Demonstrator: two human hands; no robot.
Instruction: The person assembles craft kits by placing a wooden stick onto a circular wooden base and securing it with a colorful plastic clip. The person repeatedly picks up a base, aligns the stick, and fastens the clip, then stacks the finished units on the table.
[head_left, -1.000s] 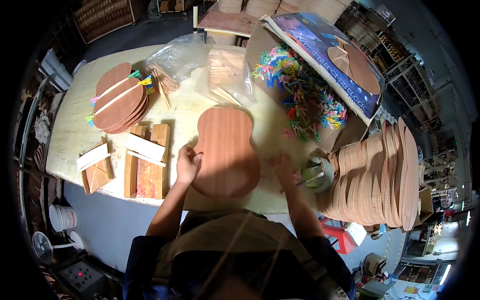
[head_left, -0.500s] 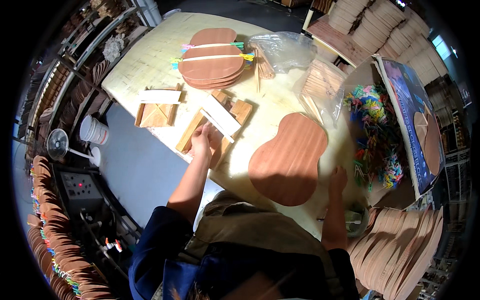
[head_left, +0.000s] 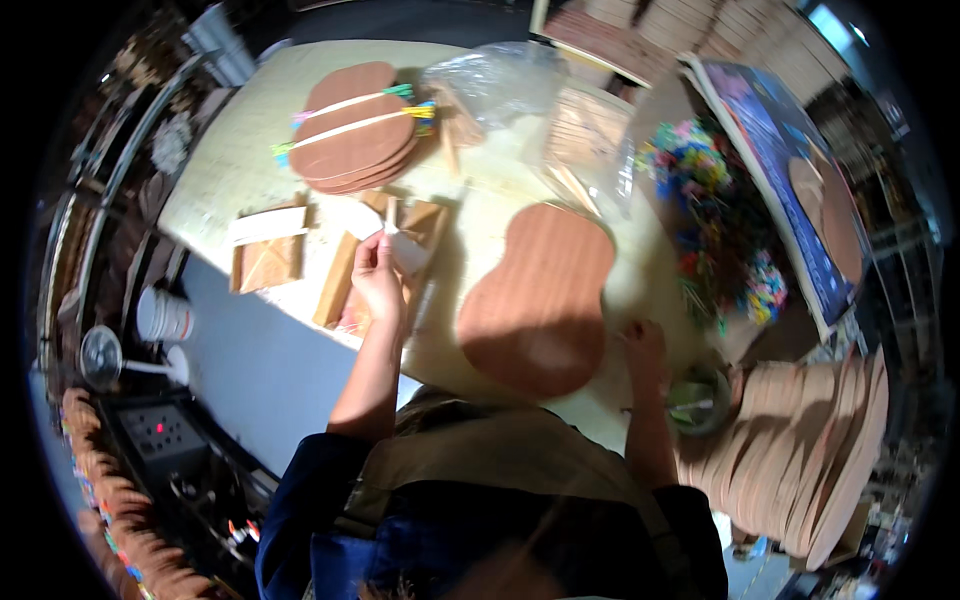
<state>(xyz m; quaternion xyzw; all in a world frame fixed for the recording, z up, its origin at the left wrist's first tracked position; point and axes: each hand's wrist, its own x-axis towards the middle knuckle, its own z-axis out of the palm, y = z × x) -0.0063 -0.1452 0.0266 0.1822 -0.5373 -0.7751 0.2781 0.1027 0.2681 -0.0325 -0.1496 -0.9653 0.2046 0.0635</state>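
While the outstretched left hand (head_left: 381, 282) pinches a pale strip (head_left: 391, 214), the right hand (head_left: 646, 348) curls, its fingers unclear.

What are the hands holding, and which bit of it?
The left hand seems to pinch a narrow, pale, straight strip by its end nearest the person; blur hides its material. Whether the right hand holds anything cannot be told.

The short left sleeve (head_left: 300, 505) is navy, the right sleeve (head_left: 698, 525) nearly black; left hand (head_left: 379, 282) and right hand (head_left: 643, 345) are bare. Olive-brown, apron-like cloth (head_left: 480, 455) spans lower centre, above black fabric (head_left: 450, 525) and bright blue cloth (head_left: 343, 560).
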